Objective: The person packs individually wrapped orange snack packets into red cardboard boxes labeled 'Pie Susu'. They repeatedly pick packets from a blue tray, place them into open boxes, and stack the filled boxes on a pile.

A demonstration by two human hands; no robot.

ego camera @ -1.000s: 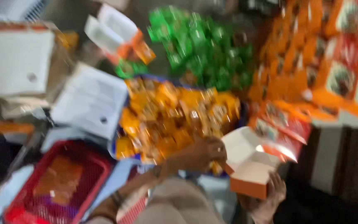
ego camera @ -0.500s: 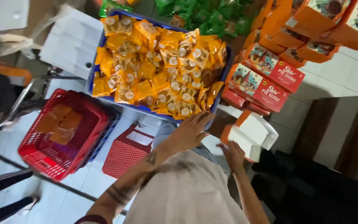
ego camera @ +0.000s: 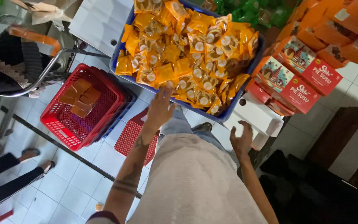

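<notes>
step: reach toward packets | left hand [ego camera: 159, 110] fingers spread, empty, at near rim of blue crate [ego camera: 117, 62] | right hand [ego camera: 241, 141] fingers loosely spread, empty, beside white box [ego camera: 255, 118] | orange snack packets [ego camera: 187, 54] heaped in crate | next, judged: fingers must close on one packet

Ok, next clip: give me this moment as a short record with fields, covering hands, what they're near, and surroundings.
view: head camera, looking down
left hand: open, fingers spread, at the near rim of the blue tray
tray contents: heap of orange snack packets
right hand: open, empty, over the white box
left side: red basket holding a few orange packets
right side: stacked red and orange cartons
floor: white tiles
</notes>
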